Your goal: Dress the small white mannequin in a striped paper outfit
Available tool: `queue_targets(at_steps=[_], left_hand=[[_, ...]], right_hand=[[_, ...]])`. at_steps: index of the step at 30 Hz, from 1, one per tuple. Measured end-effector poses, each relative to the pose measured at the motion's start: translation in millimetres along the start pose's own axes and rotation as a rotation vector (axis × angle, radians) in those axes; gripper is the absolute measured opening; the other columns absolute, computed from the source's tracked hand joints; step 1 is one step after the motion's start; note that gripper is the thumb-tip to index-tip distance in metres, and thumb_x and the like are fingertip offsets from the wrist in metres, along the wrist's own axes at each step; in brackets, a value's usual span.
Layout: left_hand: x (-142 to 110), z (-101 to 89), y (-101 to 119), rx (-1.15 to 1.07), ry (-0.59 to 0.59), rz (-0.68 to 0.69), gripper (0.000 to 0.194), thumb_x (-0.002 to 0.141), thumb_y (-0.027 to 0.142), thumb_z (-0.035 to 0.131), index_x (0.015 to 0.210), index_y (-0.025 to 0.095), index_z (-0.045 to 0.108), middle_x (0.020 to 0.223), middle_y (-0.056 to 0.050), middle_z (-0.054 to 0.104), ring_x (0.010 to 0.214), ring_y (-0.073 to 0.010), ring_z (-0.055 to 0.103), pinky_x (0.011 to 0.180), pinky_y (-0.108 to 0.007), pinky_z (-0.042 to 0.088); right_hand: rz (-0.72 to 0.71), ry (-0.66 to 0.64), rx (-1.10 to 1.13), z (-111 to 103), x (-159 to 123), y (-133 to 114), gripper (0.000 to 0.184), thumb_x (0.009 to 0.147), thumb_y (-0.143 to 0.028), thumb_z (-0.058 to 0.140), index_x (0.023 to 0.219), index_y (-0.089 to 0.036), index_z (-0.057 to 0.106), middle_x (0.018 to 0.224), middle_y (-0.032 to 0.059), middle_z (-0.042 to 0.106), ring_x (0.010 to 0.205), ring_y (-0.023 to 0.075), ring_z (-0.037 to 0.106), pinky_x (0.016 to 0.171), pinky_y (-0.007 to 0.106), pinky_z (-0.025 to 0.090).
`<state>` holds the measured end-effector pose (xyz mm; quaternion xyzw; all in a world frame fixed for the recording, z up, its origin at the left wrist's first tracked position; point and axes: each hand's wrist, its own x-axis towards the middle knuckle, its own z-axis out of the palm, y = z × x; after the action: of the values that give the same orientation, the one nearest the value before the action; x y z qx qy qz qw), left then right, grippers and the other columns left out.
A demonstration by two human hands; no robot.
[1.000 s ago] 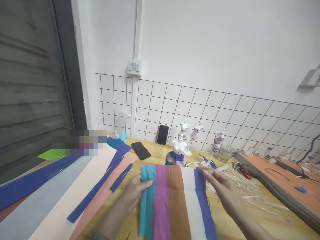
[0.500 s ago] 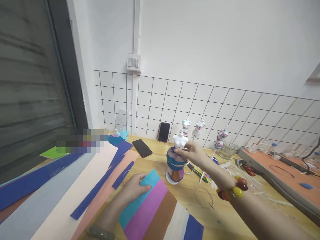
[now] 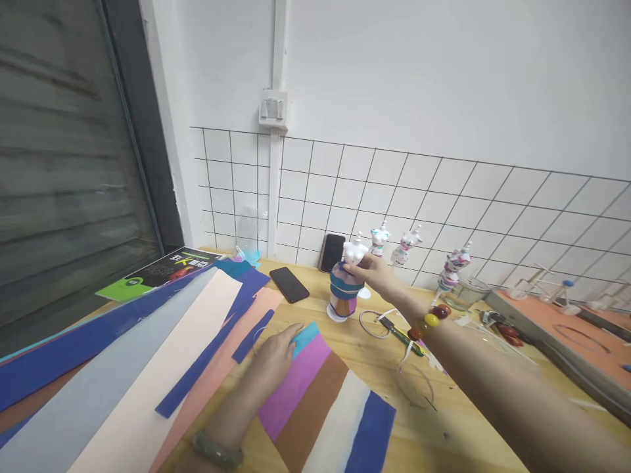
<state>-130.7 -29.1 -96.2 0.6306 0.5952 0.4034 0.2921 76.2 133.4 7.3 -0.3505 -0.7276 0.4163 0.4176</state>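
My right hand (image 3: 374,272) is closed round the waist of a small dress-form mannequin (image 3: 355,251). Its white bust shows above my fingers, and a layered skirt in teal, mauve and brown (image 3: 342,289) spreads below them. The round white base is at or just above the table; I cannot tell which. At the upper left edge of a striped sheet (image 3: 315,407), my left hand (image 3: 276,355) has its fingers closed on the teal band, the thumb partly hidden. The sheet has teal, purple, brown, cream and blue bands and slants over the wooden table (image 3: 444,433).
Long coloured sheets (image 3: 148,368) cover the left side. One phone (image 3: 289,284) lies flat; another phone (image 3: 332,252) leans on the wall. Decorated mannequins (image 3: 454,266) stand behind, near a glass jar (image 3: 468,292). A green-handled cutter (image 3: 404,336) and wire loops lie at right, beside an orange-topped board (image 3: 562,322).
My right hand has carried the mannequin away from me, nearer the leaning phone. My left hand has turned further over the striped sheet, which now lies flatter. The view has shifted slightly.
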Motion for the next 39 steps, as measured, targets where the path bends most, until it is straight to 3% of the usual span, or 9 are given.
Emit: queue_targets(at_steps=[6, 14, 19, 22, 24, 28, 31, 34, 39], left_hand=[[1, 0.1, -2, 0.041, 0.023, 0.028, 0.043, 0.087, 0.019, 0.039, 0.127, 0.019, 0.055, 0.131, -0.008, 0.058, 0.123, -0.0248, 0.052, 0.103, -0.038, 0.037], [3, -1.3, -2, 0.12, 0.057, 0.013, 0.044, 0.084, 0.02, 0.046, 0.127, 0.02, 0.055, 0.129, -0.008, 0.06, 0.119, -0.0271, 0.054, 0.1, -0.04, 0.04], [6, -0.4, -5, 0.16, 0.077, -0.014, 0.045, 0.083, 0.019, 0.046, 0.127, 0.02, 0.054, 0.126, -0.008, 0.062, 0.114, -0.0257, 0.058, 0.094, -0.038, 0.044], [6, 0.4, -5, 0.168, 0.092, -0.007, 0.044, 0.084, 0.02, 0.045, 0.127, 0.019, 0.054, 0.122, -0.009, 0.064, 0.111, -0.0255, 0.059, 0.092, -0.038, 0.045], [5, 1.2, -4, 0.167, 0.102, 0.004, 0.044, 0.085, 0.021, 0.045, 0.127, 0.02, 0.054, 0.12, -0.009, 0.065, 0.109, -0.0254, 0.06, 0.09, -0.039, 0.046], [3, 4.0, -2, 0.154, 0.106, 0.036, 0.043, 0.085, 0.022, 0.045, 0.128, 0.021, 0.053, 0.111, -0.008, 0.069, 0.103, -0.0241, 0.062, 0.086, -0.038, 0.047], [2, 6.4, 1, 0.132, 0.097, 0.073, 0.043, 0.086, 0.021, 0.044, 0.128, 0.021, 0.051, 0.103, -0.006, 0.07, 0.098, -0.0211, 0.063, 0.086, -0.035, 0.048], [1, 7.8, 2, 0.109, 0.094, 0.104, 0.042, 0.086, 0.021, 0.043, 0.128, 0.02, 0.05, 0.101, -0.005, 0.07, 0.096, -0.0192, 0.063, 0.086, -0.033, 0.048], [1, 7.0, 4, 0.099, 0.107, 0.128, 0.041, 0.087, 0.023, 0.044, 0.127, 0.02, 0.051, 0.101, -0.005, 0.07, 0.096, -0.019, 0.064, 0.085, -0.032, 0.049]], right_hand=[[-0.067, -0.042, 0.072, -1, -1, 4, 0.046, 0.068, -0.032, 0.076, 0.11, -0.019, 0.063, 0.116, 0.0082, 0.067, 0.11, 0.0269, 0.059, 0.095, 0.042, 0.048], [-0.073, -0.013, 0.121, -4, -9, 3, 0.052, 0.068, -0.032, 0.076, 0.116, -0.022, 0.061, 0.127, 0.0073, 0.061, 0.121, 0.0263, 0.052, 0.1, 0.041, 0.044], [-0.024, 0.233, 0.094, -17, -23, 20, 0.076, 0.062, -0.041, 0.079, 0.13, -0.02, 0.05, 0.132, 0.0139, 0.055, 0.122, 0.0288, 0.05, 0.101, 0.046, 0.041], [0.016, 0.405, 0.082, -20, -48, 34, 0.074, 0.068, -0.053, 0.071, 0.129, -0.018, 0.048, 0.126, 0.0157, 0.058, 0.119, 0.0291, 0.052, 0.102, 0.048, 0.038], [0.068, 0.433, 0.08, -17, -73, 42, 0.07, 0.069, -0.056, 0.068, 0.125, -0.018, 0.05, 0.118, 0.0148, 0.062, 0.114, 0.0302, 0.055, 0.099, 0.05, 0.041], [0.167, 0.289, 0.083, -1, -126, 54, 0.06, 0.067, -0.052, 0.073, 0.113, -0.017, 0.06, 0.101, 0.0121, 0.067, 0.097, 0.0282, 0.064, 0.089, 0.045, 0.049], [0.27, 0.036, 0.076, 9, -154, 62, 0.061, 0.068, -0.051, 0.072, 0.117, -0.018, 0.057, 0.102, 0.0104, 0.066, 0.097, 0.0255, 0.064, 0.087, 0.041, 0.05], [0.362, -0.123, 0.064, 15, -168, 66, 0.065, 0.069, -0.047, 0.072, 0.122, -0.016, 0.052, 0.102, 0.0091, 0.065, 0.095, 0.0227, 0.063, 0.084, 0.037, 0.049], [0.455, -0.21, 0.06, 19, -181, 64, 0.071, 0.069, -0.035, 0.069, 0.129, -0.009, 0.042, 0.075, -0.0006, 0.058, 0.071, 0.0163, 0.059, 0.064, 0.028, 0.045]])
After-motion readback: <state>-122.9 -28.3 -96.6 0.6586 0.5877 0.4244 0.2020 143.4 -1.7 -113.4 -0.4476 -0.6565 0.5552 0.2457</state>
